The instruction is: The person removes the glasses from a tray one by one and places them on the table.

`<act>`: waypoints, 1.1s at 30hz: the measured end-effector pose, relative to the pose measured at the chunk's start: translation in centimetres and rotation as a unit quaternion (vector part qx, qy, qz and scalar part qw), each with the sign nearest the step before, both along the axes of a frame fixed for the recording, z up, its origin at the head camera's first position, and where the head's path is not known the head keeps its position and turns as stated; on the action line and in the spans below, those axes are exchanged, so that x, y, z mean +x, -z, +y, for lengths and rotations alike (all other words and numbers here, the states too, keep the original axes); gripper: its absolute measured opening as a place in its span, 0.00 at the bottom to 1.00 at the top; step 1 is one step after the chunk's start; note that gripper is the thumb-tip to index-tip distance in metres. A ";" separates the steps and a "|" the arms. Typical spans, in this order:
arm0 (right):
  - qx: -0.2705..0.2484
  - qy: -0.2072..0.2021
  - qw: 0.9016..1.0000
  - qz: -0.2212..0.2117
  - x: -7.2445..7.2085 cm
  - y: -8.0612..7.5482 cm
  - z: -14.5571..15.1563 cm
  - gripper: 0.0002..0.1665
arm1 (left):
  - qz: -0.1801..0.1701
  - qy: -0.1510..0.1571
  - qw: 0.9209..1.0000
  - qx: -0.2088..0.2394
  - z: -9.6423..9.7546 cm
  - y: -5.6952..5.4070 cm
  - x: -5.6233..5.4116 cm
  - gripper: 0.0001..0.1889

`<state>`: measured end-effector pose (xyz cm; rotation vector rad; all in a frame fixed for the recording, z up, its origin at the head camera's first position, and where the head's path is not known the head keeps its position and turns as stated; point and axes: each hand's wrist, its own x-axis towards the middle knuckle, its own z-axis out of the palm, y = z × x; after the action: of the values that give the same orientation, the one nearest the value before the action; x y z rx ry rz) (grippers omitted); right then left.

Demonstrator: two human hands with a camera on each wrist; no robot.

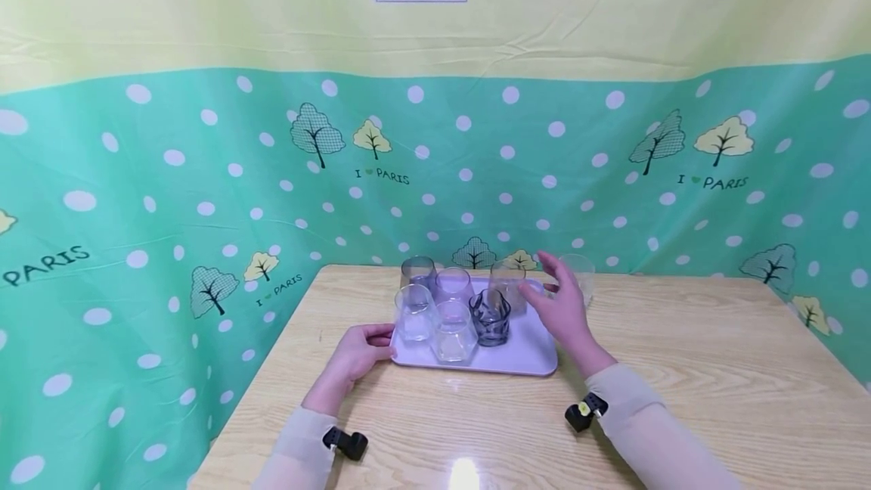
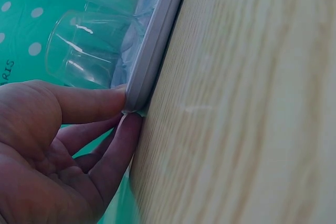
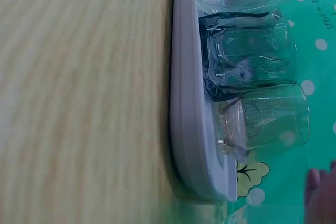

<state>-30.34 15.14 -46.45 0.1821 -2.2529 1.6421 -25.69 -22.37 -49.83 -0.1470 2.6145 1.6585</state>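
My left hand point(image 1: 355, 360) pinches the left edge of a pale lavender tray point(image 1: 527, 352), its thumb against the rim in the left wrist view. Several upright glasses stand on the tray: a smoky grey glass point(image 1: 417, 271), a pinkish glass point(image 1: 453, 287), a faintly amber glass point(image 1: 507, 286), a dark wavy glass point(image 1: 491, 324), a clear glass point(image 1: 413, 317) and a faceted clear glass point(image 1: 454, 340). My right hand point(image 1: 565, 314) hovers over the tray's right side, thumb and fingers apart near the amber glass. Partly behind that hand stands another clear glass point(image 1: 582, 272), beyond the tray.
The tray sits toward the back of a light wooden table point(image 1: 680, 369). Right behind the table's far edge hangs a green and yellow patterned cloth point(image 1: 381, 225), which also runs along the left side.
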 end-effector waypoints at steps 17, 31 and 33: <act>0.069 -0.060 0.989 -0.118 -2.4 -0.1 -1.7 0.60 | 0.003 0.003 1.000 0.000 0.1 -0.1 0.1 0.25; 0.045 -0.067 0.986 -0.143 -3.3 0.1 -1.9 0.60 | 0.011 0.008 1.000 -0.003 0.0 -0.2 0.3 0.25; 0.049 -0.067 0.986 -0.144 -3.3 0.2 -1.9 0.59 | 0.011 0.008 1.000 -0.006 0.0 -0.2 0.3 0.24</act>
<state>-33.63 13.29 -46.62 0.1287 -2.5915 1.7208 -25.39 -22.42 -49.63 -0.1070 2.6351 1.6487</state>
